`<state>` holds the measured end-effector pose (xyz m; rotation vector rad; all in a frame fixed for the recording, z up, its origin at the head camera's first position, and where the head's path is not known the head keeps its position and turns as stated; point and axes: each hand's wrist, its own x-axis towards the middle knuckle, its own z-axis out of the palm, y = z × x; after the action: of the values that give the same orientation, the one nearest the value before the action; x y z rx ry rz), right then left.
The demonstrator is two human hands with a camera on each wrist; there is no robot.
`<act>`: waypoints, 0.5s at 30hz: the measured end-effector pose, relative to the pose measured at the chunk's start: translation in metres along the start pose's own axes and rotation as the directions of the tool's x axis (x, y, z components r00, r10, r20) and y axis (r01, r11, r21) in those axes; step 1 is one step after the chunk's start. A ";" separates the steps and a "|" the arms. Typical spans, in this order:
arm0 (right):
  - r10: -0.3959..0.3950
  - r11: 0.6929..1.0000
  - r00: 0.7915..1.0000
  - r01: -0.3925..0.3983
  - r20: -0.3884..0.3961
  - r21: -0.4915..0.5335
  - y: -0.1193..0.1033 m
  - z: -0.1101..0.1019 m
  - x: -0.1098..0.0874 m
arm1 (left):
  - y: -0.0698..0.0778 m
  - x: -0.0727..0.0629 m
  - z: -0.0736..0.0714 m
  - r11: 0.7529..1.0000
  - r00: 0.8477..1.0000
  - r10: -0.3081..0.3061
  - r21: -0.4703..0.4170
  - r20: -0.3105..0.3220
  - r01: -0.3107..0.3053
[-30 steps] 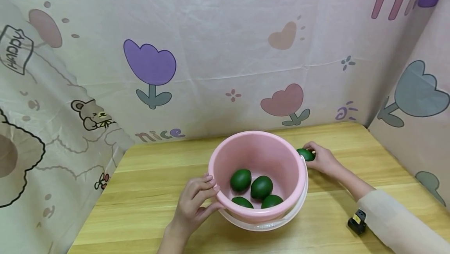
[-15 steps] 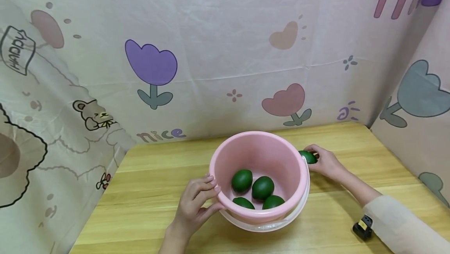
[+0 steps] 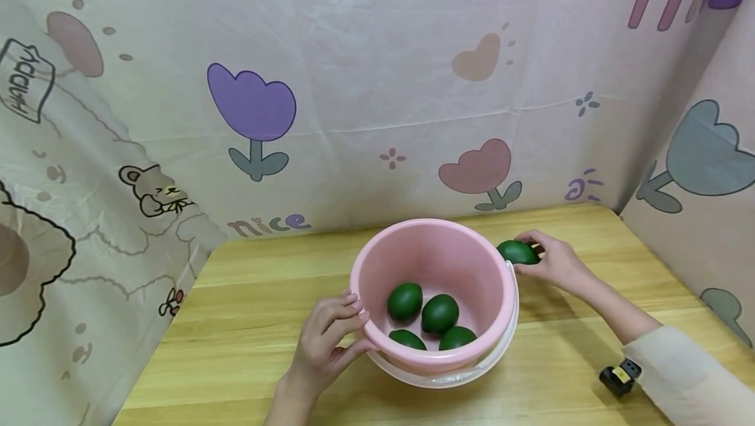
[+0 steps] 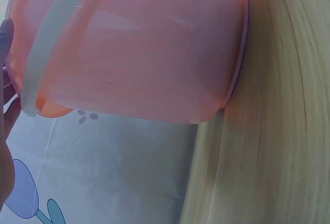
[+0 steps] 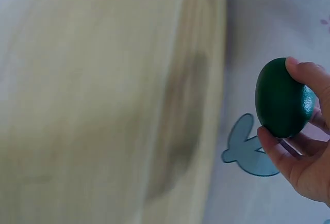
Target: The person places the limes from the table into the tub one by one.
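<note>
A pink bucket (image 3: 433,359) with a white handle (image 3: 439,381) stands on the wooden table. Several dark green, smooth, egg-shaped fruits (image 3: 440,314) lie at its bottom. My left hand (image 3: 321,341) grips the near left of the rim, fingertips on top and thumb underneath; the left wrist view has only part of that hand (image 4: 6,152), at its left edge. Beyond the bucket's right side, my right hand (image 3: 554,262) holds another green egg-shaped fruit (image 3: 518,252) between thumb and fingers. In the right wrist view this fruit (image 5: 283,97) is raised off the table.
A small black device (image 3: 619,377) with a yellow label sits at the right sleeve (image 3: 678,367). The wooden table (image 3: 265,295) ends at a patterned cloth (image 3: 354,98) behind, with more cloth at both sides.
My right hand has lifted the green egg-shaped fruit a little, so more of it shows beside the bucket rim. My left hand keeps its place on the bucket.
</note>
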<state>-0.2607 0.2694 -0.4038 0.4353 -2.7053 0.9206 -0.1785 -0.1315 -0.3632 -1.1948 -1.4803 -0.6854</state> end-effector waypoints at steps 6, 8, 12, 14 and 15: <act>0.007 1.000 1.000 -0.007 -0.018 -0.012 -0.010 -0.011 0.002 | 0.001 0.000 -0.001 1.000 1.000 -0.009 -0.003 0.004 0.009; 0.011 1.000 0.999 -0.012 -0.033 -0.012 -0.014 -0.015 0.003 | 0.001 -0.001 -0.001 1.000 1.000 -0.011 -0.004 0.004 0.011; 0.002 1.000 0.997 -0.003 -0.073 -0.023 -0.022 -0.024 0.005 | 0.000 -0.002 -0.001 1.000 1.000 -0.014 -0.003 0.005 0.014; -0.010 1.000 0.996 0.007 -0.091 -0.031 -0.027 -0.028 0.006 | 0.000 -0.003 -0.001 1.000 1.000 -0.014 -0.002 0.006 0.014; -0.012 0.999 0.996 0.009 -0.092 -0.032 -0.029 -0.030 0.006 | 0.000 -0.003 -0.001 1.000 1.000 -0.013 -0.002 0.006 0.013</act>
<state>-0.2517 0.2649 -0.3632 0.3906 -2.6277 0.8725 -0.1786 -0.1331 -0.3664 -1.1910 -1.4937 -0.6933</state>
